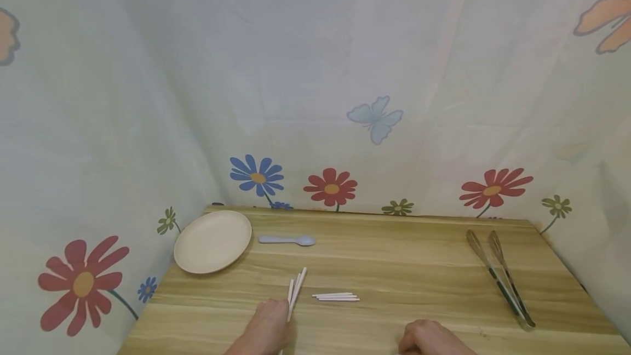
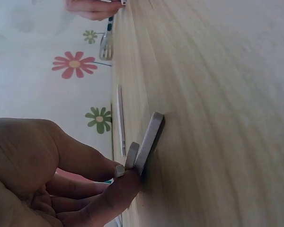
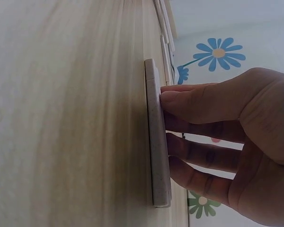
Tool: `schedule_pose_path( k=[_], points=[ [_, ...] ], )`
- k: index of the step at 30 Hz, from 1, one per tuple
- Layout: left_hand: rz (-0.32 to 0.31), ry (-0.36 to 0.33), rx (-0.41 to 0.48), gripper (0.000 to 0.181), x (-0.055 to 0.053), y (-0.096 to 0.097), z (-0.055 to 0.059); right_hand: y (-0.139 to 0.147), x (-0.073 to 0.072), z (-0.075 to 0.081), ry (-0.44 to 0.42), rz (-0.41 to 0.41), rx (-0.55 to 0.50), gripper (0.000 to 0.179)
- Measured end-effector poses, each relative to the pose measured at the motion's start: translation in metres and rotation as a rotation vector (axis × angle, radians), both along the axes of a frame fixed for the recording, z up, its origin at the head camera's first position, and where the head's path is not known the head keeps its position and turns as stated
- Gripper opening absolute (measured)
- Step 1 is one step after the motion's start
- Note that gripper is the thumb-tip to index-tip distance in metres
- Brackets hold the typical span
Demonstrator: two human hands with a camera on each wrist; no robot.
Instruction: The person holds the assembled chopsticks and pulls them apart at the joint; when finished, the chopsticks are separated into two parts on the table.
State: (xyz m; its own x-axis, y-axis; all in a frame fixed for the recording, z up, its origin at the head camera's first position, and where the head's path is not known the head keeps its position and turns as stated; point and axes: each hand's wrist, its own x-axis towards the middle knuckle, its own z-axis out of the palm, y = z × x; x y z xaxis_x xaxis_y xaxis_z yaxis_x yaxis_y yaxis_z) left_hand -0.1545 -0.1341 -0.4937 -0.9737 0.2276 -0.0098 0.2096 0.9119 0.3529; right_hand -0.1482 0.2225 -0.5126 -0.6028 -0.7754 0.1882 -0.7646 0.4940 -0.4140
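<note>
Several slim white sticks (image 1: 297, 287) stick out of my left hand (image 1: 266, 326) near the table's front; in the left wrist view, thumb and forefinger pinch these sticks (image 2: 148, 142) low over the wood. More white sticks (image 1: 337, 297) lie in a small bundle just right of that hand. At the front edge of the head view, my right hand (image 1: 428, 338) is low on the table. The right wrist view shows its thumb and curled fingers against the side of white sticks (image 3: 157, 137) lying along the surface; their far side is hidden.
A round cream plate (image 1: 213, 242) stands at the back left, with a pale blue spoon (image 1: 287, 240) beside it. Metal tongs (image 1: 500, 278) lie spread at the right. A flowered curtain (image 1: 315, 125) borders the wooden table (image 1: 404, 267) at the back and sides.
</note>
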Motion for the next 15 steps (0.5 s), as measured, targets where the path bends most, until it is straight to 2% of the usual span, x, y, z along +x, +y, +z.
schedule_pose_path(
  k=[4, 11, 15],
  points=[
    [-0.019, 0.022, 0.02, 0.011, 0.0002, -0.0024, -0.0023, -0.0005, 0.0005, 0.0005, -0.024, -0.018, 0.007, 0.015],
    [-0.038, 0.085, 0.038, 0.015, 0.0002, -0.0048, -0.0041, 0.0002, 0.0011, 0.0026, -0.152, -0.062, 0.011, 0.015],
    [-0.057, 0.123, 0.043, 0.014, 0.0002, -0.006, -0.0028, 0.0012, -0.0003, 0.0043, -0.094, -0.037, -0.001, 0.019]
  ],
)
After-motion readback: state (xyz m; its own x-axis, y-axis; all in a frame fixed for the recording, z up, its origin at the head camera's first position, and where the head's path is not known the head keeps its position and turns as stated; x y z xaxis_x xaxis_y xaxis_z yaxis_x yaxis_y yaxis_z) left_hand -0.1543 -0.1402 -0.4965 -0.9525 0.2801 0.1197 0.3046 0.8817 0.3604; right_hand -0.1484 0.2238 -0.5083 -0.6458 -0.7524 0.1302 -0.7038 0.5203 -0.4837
